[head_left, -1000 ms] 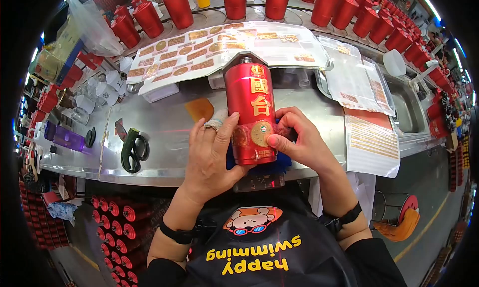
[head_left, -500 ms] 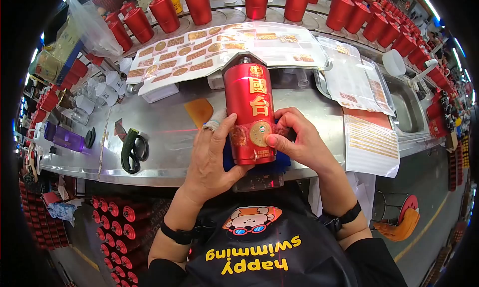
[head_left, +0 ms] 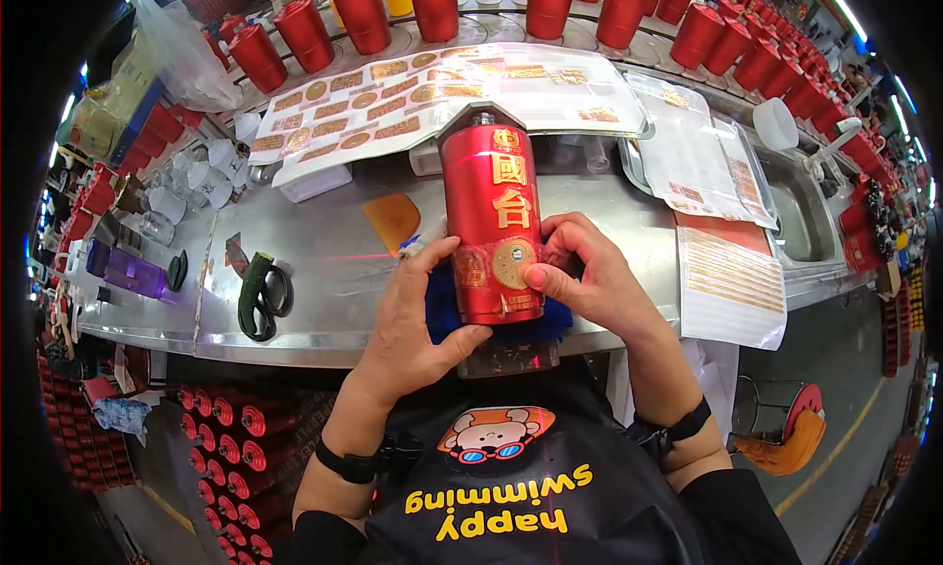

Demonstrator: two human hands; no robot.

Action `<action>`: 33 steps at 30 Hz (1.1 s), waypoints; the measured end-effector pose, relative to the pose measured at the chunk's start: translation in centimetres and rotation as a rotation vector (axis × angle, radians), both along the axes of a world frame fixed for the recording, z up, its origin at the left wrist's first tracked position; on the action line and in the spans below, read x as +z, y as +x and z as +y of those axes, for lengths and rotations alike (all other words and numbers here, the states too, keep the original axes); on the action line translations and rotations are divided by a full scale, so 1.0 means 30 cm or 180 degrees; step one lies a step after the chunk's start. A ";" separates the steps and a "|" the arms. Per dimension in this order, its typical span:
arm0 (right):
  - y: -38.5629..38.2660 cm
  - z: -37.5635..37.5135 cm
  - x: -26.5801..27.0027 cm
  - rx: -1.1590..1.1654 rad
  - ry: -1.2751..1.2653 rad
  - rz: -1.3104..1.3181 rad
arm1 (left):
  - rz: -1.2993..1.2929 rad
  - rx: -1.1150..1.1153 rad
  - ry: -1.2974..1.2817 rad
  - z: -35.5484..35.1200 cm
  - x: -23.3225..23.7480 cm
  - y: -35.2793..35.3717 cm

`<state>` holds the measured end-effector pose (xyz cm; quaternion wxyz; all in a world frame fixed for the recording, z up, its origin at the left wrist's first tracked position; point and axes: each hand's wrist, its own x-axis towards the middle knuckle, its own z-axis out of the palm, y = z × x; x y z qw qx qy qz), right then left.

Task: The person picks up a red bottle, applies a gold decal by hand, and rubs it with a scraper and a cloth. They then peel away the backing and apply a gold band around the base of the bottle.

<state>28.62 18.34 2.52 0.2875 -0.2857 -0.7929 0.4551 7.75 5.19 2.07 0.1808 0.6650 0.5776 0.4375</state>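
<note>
Between both hands [head_left: 403, 314] [head_left: 599, 278] is a gold-lettered red bottle [head_left: 489, 201]

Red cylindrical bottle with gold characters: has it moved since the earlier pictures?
No; the red bottle shows no clear shift either way against the silver metal worktop.

To your left, you have a purple bottle [head_left: 128, 271] on the surface [head_left: 324, 221] and a clear plastic bag [head_left: 185, 56] farther back. On your right are a metal sink [head_left: 807, 216] and, lower down, an orange cloth [head_left: 791, 454].
</note>
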 end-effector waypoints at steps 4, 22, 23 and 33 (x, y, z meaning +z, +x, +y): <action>0.000 0.002 -0.003 0.0007 0.0019 0.0002 | -0.0440 -0.0067 -0.0117 0.002 -0.002 -0.001; 0.000 0.000 -0.004 0.0009 -0.0037 0.0013 | -0.0633 0.0350 -0.0014 0.019 -0.008 0.012; -0.001 0.000 -0.003 0.0009 -0.0032 0.0016 | -0.0640 0.0361 -0.0049 0.020 -0.007 0.010; -0.001 0.000 -0.005 0.0001 0.0001 0.0011 | -0.0212 0.0684 0.0357 0.060 -0.008 0.017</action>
